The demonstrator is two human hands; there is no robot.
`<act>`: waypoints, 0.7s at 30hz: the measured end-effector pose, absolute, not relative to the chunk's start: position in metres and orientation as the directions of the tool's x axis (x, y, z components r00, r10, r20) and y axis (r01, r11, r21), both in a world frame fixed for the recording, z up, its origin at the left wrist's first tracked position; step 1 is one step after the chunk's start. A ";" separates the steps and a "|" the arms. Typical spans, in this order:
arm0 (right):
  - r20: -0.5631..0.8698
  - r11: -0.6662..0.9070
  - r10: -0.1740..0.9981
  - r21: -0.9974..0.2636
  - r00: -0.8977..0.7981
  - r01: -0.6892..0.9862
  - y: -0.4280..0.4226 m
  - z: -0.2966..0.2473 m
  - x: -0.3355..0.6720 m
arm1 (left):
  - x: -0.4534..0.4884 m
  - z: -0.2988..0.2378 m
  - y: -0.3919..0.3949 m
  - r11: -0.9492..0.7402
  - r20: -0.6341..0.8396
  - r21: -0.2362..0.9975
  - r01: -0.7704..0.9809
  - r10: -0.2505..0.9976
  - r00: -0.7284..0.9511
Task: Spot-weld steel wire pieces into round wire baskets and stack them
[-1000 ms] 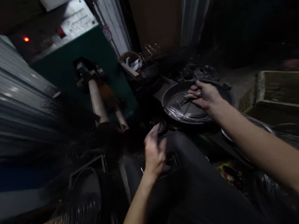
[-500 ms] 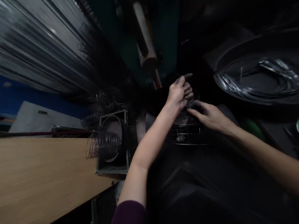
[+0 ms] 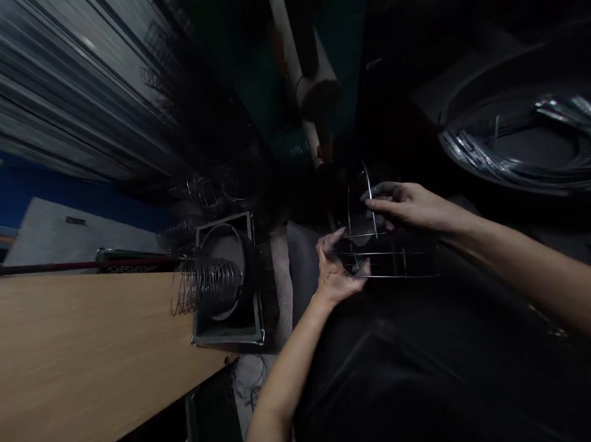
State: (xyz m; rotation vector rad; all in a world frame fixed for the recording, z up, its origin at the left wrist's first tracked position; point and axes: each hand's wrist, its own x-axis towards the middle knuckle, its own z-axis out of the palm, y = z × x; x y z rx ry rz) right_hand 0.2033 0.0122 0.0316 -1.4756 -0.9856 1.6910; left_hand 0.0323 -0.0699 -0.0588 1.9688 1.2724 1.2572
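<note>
My right hand (image 3: 404,204) pinches the upright side of a thin, bent metal wire piece (image 3: 374,216) between thumb and fingers. Just below it, a ladder-like wire frame (image 3: 399,277) with crosspieces lies over dark material. My left hand (image 3: 335,272) is at the left end of this frame, its thumb and fingers spread apart around the wires. Whether it touches them is hard to see. Above both hands, the light cylindrical arm of a machine (image 3: 317,79) points down, ending in a narrow copper-coloured tip (image 3: 324,151). Deep shadow hides the lower machine part.
On the left, a wooden board (image 3: 83,354) reaches toward a square metal frame (image 3: 252,283) holding a round dark container, with a wire coil (image 3: 199,287) beside it. Bundled metal rods (image 3: 57,95) fill the upper left. A round basin (image 3: 451,145) of wires stands right.
My left hand has dropped from beside the machine tip to the wire frame, and its fingers have spread. My right hand stays close by, now with the bent wire piece visible in its pinch.
</note>
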 end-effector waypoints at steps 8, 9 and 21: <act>-0.386 -0.385 0.919 -0.923 -0.080 0.021 0.074 0.086 0.181 | 0.022 -0.012 0.009 -0.594 0.595 0.716 0.366 0.794 0.124; -0.363 -0.360 0.928 -0.932 -0.087 0.049 0.080 0.089 0.178 | 0.020 -0.008 0.015 -0.603 0.611 0.704 0.374 0.784 0.114; -0.139 -0.111 0.981 -0.974 -0.137 0.196 0.115 0.074 0.169 | 0.006 -0.002 0.045 -0.574 0.587 0.746 0.337 0.806 0.072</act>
